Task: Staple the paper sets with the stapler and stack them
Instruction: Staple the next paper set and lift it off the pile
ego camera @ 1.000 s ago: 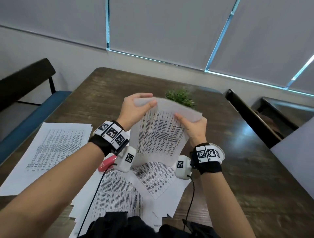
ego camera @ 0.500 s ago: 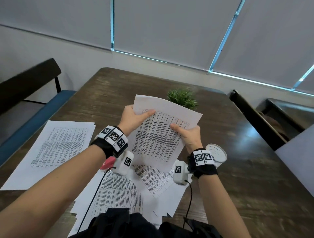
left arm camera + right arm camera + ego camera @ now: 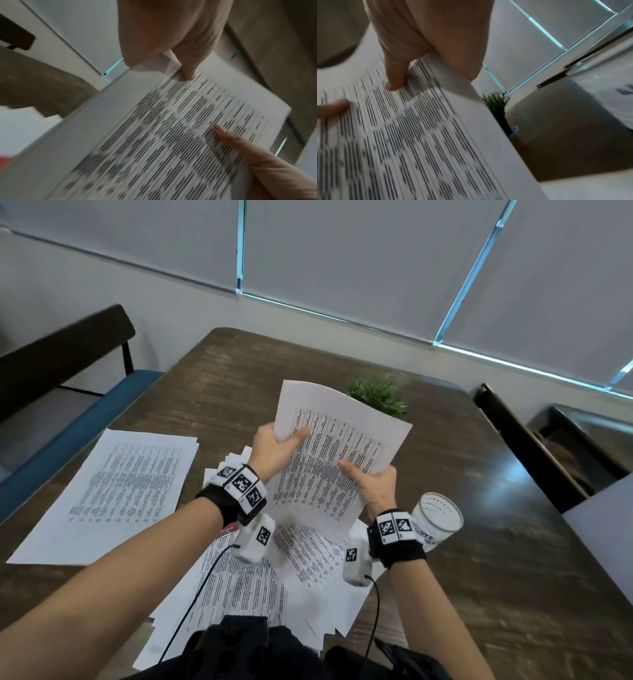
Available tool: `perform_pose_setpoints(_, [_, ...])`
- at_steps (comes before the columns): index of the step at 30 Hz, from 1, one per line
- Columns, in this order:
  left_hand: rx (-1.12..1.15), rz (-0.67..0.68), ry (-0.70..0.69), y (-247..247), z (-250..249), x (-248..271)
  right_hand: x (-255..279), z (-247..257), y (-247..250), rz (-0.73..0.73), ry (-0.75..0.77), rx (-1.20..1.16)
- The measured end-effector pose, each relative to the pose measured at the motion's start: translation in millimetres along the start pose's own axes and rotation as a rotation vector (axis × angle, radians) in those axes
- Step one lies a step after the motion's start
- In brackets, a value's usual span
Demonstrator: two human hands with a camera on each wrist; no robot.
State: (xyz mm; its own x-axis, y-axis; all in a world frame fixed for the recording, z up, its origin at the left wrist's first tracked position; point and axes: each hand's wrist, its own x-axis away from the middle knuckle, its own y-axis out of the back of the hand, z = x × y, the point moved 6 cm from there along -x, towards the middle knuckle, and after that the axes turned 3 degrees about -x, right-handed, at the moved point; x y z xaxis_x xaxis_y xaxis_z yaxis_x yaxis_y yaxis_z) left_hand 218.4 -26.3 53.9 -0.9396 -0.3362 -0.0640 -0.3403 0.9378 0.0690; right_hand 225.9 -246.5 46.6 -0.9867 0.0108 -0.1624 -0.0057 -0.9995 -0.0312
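Both hands hold a paper set [image 3: 329,460] of printed sheets upright above the table. My left hand [image 3: 277,445] grips its left edge, thumb on the printed face, also seen in the left wrist view [image 3: 187,63]. My right hand [image 3: 371,482] grips its right edge lower down, thumb on the print, shown in the right wrist view [image 3: 399,75]. The set [image 3: 171,135] fills both wrist views [image 3: 419,135], blurred. A red stapler [image 3: 230,531] is mostly hidden under my left wrist. Loose printed sheets [image 3: 267,583] lie fanned out beneath. A flat stack of sheets [image 3: 116,491] lies at the left.
A clear plastic cup [image 3: 435,518] stands just right of my right wrist. A small green plant [image 3: 380,397] is behind the held set. A blue bench [image 3: 68,419] runs along the table's left side and a dark chair [image 3: 534,446] stands at the right.
The held sheets, bent over at the top a second ago, now stand straight. Both hands have come lower and nearer with the set.
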Motion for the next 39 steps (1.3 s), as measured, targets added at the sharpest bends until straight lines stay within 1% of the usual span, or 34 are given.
perform_pose_setpoints(2, [-0.047, 0.045, 0.057, -3.0, 30.0, 8.9, 10.7, -24.1, -1.7, 0.021, -0.079, 0.105])
perform_pose_setpoints(4, [-0.185, 0.109, 0.086, -1.8, 60.6, 14.4, 21.0, -51.0, 6.1, -0.078, -0.221, 0.137])
perform_pose_setpoints(5, [-0.306, 0.166, 0.091, -0.1, 76.3, 16.6, 24.8, -63.3, 13.7, -0.142, -0.286, 0.142])
perform_pose_setpoints(6, [-0.450, 0.237, 0.094, 2.2, 91.9, 19.1, 24.7, -74.1, 22.9, -0.204, -0.318, 0.141])
perform_pose_setpoints(8, [-0.781, 0.353, 0.105, 13.2, 123.1, 26.1, 22.2, -80.6, 38.6, -0.293, -0.296, 0.120])
perform_pose_setpoints(9, [-0.935, 0.371, 0.116, 21.5, 138.2, 28.7, 20.7, -80.0, 46.0, -0.335, -0.269, 0.135])
perform_pose_setpoints(10, [-1.043, 0.358, 0.113, 30.1, 148.4, 31.5, 20.9, -80.6, 51.7, -0.378, -0.264, 0.175])
perform_pose_setpoints(11, [-1.086, 0.316, 0.105, 37.1, 155.3, 32.9, 22.3, -78.6, 56.2, -0.398, -0.256, 0.227])
perform_pose_setpoints(13, [-1.036, 0.169, 0.083, 49.6, 158.4, 34.6, 25.2, -80.0, 62.8, -0.406, -0.243, 0.283])
perform_pose_setpoints(16, [-0.861, -0.065, 0.116, 73.1, 158.0, 33.8, 26.0, -84.7, 68.2, -0.417, -0.241, 0.358])
perform_pose_setpoints(18, [-0.789, -0.176, 0.164, 90.2, 160.2, 33.9, 22.7, -89.9, 68.5, -0.413, -0.255, 0.402])
perform_pose_setpoints(19, [-0.790, -0.198, 0.188, 96.2, 162.4, 33.6, 21.0, -92.3, 67.1, -0.402, -0.263, 0.427])
perform_pose_setpoints(22, [-0.925, -0.174, 0.201, 98.9, 160.6, 32.1, 16.4, -97.6, 61.5, -0.367, -0.283, 0.469])
perform_pose_setpoints(25, [-1.146, -0.173, 0.125, 87.7, 149.7, 29.5, 14.0, -100.7, 58.9, -0.352, -0.306, 0.479])
perform_pose_setpoints(26, [-1.193, -0.152, 0.097, 82.3, 146.4, 27.9, 13.3, -102.9, 59.2, -0.350, -0.320, 0.477])
perform_pose_setpoints(28, [-1.288, -0.056, 0.086, 70.7, 143.4, 23.7, 12.8, -107.6, 61.3, -0.351, -0.346, 0.473])
perform_pose_setpoints(31, [-1.397, 0.075, 0.199, 62.7, 146.7, 20.1, 12.4, -113.8, 65.3, -0.353, -0.382, 0.473])
perform_pose_setpoints(32, [-1.391, 0.096, 0.241, 63.0, 148.5, 19.5, 12.0, -115.9, 65.9, -0.349, -0.389, 0.470])
perform_pose_setpoints(34, [-1.316, 0.102, 0.280, 65.6, 152.7, 17.7, 11.3, -117.7, 64.6, -0.337, -0.401, 0.460])
perform_pose_setpoints(35, [-1.242, 0.083, 0.287, 67.8, 154.0, 16.5, 11.3, -117.3, 62.4, -0.325, -0.410, 0.462])
perform_pose_setpoints(37, [-1.059, 0.003, 0.284, 73.4, 153.7, 16.0, 11.7, -116.7, 55.1, -0.287, -0.423, 0.454])
perform_pose_setpoints(39, [-0.907, -0.043, 0.252, 75.0, 151.3, 17.9, 12.9, -116.3, 45.8, -0.244, -0.427, 0.432])
